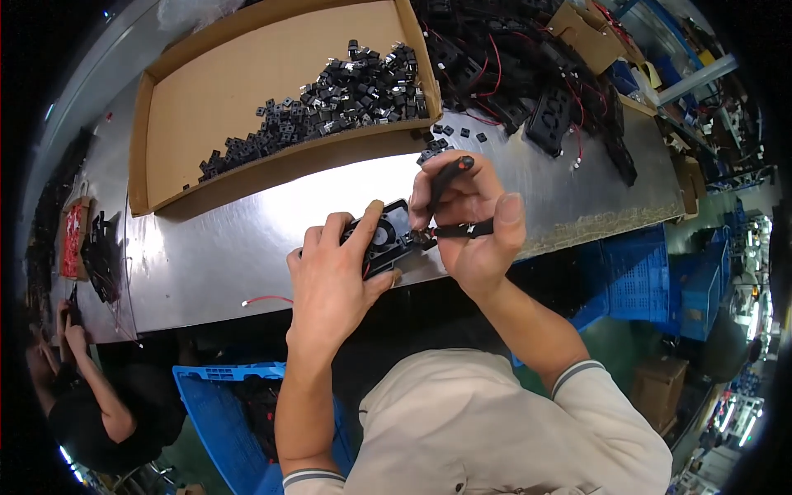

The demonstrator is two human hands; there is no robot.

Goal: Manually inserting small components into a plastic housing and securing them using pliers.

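Observation:
My left hand (326, 272) is closed round a black plastic housing with a round grey speaker cone (381, 237) in it, pressing it near the front edge of the metal table (206, 260). A red wire (268, 299) with a small white plug emerges left of that hand. In my right hand (483, 256) is a pair of small pliers (448, 180) with black handles spread apart. Their jaws meet the housing's right end, where a small dark part sits; its exact kind is hidden.
Beyond my hands lies a shallow cardboard box (289, 155) with a heap of small black socket parts (355, 95). Several loose ones lie beside it. Black housings with red wires (549, 120) pile up at the far right. Blue crates (216, 375) stand below; another person's arm (103, 392) is at left.

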